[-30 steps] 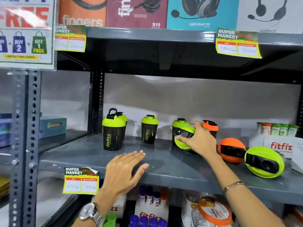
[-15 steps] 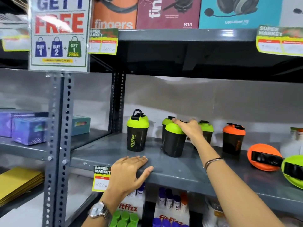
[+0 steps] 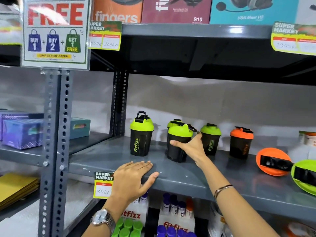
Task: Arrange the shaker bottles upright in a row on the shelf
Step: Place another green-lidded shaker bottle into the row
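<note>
On the grey shelf [image 3: 196, 173] stand several black shaker bottles. A green-lidded one [image 3: 141, 134] is upright at the left. My right hand [image 3: 191, 147] grips another green-lidded bottle [image 3: 177, 142], upright on the shelf, with a further green lid [image 3: 173, 123] partly hidden behind it. To its right stand a green-lidded bottle [image 3: 211, 139] and an orange-lidded bottle [image 3: 241, 142]. Two bottles lie on their sides at the far right, lids facing me: an orange one [image 3: 273, 164] and a green one [image 3: 304, 177]. My left hand [image 3: 135, 177] rests flat on the shelf's front edge.
A perforated grey upright post [image 3: 56, 134] bounds the shelf on the left, with a promo sign [image 3: 55, 31] above. Price tags [image 3: 102, 184] hang off the shelf edges. Headset boxes [image 3: 176, 9] fill the shelf above; small bottle packs [image 3: 176, 218] sit below.
My right hand picked a fallen green-lidded bottle up, carried it left and stood it upright. The hand slid from the lid down to the body. My view shifted left.
</note>
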A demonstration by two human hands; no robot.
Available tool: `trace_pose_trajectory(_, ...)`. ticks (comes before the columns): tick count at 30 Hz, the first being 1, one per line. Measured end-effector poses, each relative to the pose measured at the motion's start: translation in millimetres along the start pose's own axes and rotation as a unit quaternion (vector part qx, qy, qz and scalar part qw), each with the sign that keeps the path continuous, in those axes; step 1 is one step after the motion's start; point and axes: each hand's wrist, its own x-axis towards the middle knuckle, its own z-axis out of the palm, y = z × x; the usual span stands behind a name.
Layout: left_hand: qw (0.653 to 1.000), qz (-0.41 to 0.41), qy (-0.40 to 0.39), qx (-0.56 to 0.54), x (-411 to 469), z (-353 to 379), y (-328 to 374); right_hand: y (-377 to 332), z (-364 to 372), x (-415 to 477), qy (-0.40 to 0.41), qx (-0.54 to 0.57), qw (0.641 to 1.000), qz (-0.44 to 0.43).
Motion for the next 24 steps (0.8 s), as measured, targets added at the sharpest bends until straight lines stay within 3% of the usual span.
trace_pose_trajectory(5,1.0,0.0,0.004,0.003,0.1,-1.0,1.0,3.8,-3.3,7.4,-0.08,0.099,0.991,0.044)
trace_pose_trajectory(10,1.0,-0.001,0.013,-0.006,0.1,-1.5,2.3,7.0,3.8,4.8,-0.04,-0.006,0.999,0.031)
trace_pose_trajectory(15,1.0,-0.003,0.012,-0.003,-0.4,-1.9,2.3,6.3,-0.1,4.9,-0.123,0.072,0.989,0.049)
trace_pose_trajectory(20,1.0,-0.005,0.008,-0.006,-0.5,-1.6,4.2,9.5,2.4,5.6,-0.055,0.022,0.998,0.033)
trace_pose_trajectory(24,1.0,-0.008,0.005,-0.006,-0.5,-3.2,3.6,8.9,1.7,5.1,-0.104,0.065,0.991,0.046)
